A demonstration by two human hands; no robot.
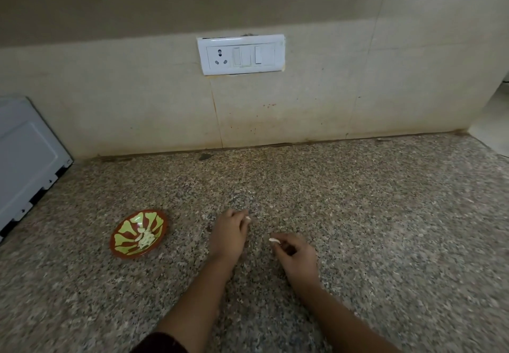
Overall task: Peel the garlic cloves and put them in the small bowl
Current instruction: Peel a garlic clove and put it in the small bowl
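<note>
A small red bowl with a pale green pattern [122, 238] sits on the speckled granite counter at the left, with several peeled garlic cloves [146, 238] in it. To the right of the bowl, my left hand [230, 233] pinches a small white piece of garlic [248, 218] at its fingertips. My right hand [297, 255] is lower and further right, with its fingers curled round another white garlic piece [274, 240]. Whether these pieces are cloves or skin is too small to tell. The two hands are apart.
The granite counter [371, 215] meets a beige tiled wall at the back. A white socket and switch plate [241, 54] is on that wall. A white appliance panel [24, 157] stands at the far left. Small pale flecks lie on the counter around my hands.
</note>
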